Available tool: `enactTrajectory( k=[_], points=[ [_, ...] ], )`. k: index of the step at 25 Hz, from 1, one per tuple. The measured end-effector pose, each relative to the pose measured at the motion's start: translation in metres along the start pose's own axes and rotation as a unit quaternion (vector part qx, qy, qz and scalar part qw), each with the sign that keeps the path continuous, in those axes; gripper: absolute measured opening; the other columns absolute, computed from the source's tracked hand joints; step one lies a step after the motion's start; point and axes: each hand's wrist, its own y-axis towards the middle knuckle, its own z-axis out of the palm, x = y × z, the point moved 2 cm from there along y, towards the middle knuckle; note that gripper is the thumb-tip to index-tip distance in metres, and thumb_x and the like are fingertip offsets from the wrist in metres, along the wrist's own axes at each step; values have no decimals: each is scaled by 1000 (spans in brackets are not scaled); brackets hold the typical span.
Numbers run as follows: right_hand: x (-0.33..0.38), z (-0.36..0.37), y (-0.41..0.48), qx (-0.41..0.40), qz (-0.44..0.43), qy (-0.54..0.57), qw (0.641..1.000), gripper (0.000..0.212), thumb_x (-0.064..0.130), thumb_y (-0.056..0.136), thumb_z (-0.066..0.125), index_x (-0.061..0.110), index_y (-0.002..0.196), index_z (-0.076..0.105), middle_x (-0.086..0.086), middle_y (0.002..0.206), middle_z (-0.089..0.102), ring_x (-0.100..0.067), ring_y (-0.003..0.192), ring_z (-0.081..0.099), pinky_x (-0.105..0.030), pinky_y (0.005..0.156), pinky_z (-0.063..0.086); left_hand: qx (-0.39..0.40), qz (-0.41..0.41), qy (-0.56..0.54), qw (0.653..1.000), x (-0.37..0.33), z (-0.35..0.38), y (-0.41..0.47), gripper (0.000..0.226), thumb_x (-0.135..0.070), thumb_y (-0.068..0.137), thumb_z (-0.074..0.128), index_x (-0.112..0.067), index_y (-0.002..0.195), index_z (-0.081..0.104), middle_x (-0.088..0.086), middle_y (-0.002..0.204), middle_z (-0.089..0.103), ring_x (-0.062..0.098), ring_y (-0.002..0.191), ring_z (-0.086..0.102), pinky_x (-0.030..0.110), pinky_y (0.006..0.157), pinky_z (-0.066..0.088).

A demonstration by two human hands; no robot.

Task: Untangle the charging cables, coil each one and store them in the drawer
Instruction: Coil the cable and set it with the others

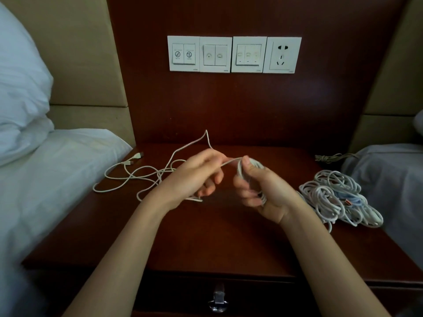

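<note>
Coiling step: the right hand (263, 193) grips a part-wound cable coil (254, 161); the left hand (194, 177) pinches its feeding strand, slack (159, 173) trailing left of that hand. The next move likely calls for another wrap; the drawer (263, 294) below the wrists is closed.

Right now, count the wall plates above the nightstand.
4: first switch plate far left, second switch plate beside it, third switch plate next, socket plate far right. None looks hidden.
</note>
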Motion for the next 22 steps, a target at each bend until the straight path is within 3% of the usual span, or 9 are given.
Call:
enactTrajectory(
  k=[2,5,7,13,16,18,20,22],
  points=[
    [3,-4,3,-53,-35,35,997,33,36,98,35,13,108,56,4,52,40,-2,38,28,-12,31,23,25,14,100,995,5,-2,0,16,-15,99,42,-18,111,54,-5,67,54,6,53,51,18,51,40],
    [5,-6,5,-111,-83,55,989,35,35,101,30,13,98,57,3,55,40,-2,39,30,-14,33,25,26,18,226,974,14,-2,3,20,-14,99,42,-23,93,58,-7,67,59,-1,58,54,17,61,42],
    [5,-8,5,-139,-100,59,983,35,34,102,29,12,92,55,2,57,40,-3,40,31,-15,35,26,-19,39,312,949,17,-4,5,24,-22,100,40,-26,87,60,-7,66,60,0,60,55,21,63,40],
    [8,-11,6,-191,-135,135,963,36,34,101,30,12,86,54,-1,71,46,-3,40,36,-15,36,28,-146,165,380,898,4,-2,0,19,-31,98,38,-21,96,54,-7,70,59,9,67,59,33,62,50],
    [10,-14,5,-211,-167,161,950,35,35,101,30,14,85,52,-2,78,50,-3,41,38,-15,38,31,-112,126,450,877,9,-5,3,10,-28,96,47,-23,90,52,-10,74,55,7,69,53,30,65,43],
    [11,-14,5,-207,-169,188,945,34,35,102,29,14,86,51,-3,86,58,-4,41,39,-15,38,32,-79,113,486,863,16,-4,5,10,-21,96,47,-22,91,56,-12,91,54,9,90,51,27,81,38],
    [12,-11,4,-177,-156,271,933,35,37,101,30,13,86,51,-3,86,67,-4,40,38,-14,37,32,-76,85,479,870,22,-4,6,17,-19,97,42,-22,97,59,-10,109,54,10,106,47,29,89,37],
    [12,-9,3,-136,-146,358,912,34,38,100,33,13,85,51,-2,80,72,-5,38,38,-13,36,31,-68,29,431,899,25,-1,6,19,-23,97,42,-21,94,61,-4,99,61,13,91,56,30,77,43]
  ],
)
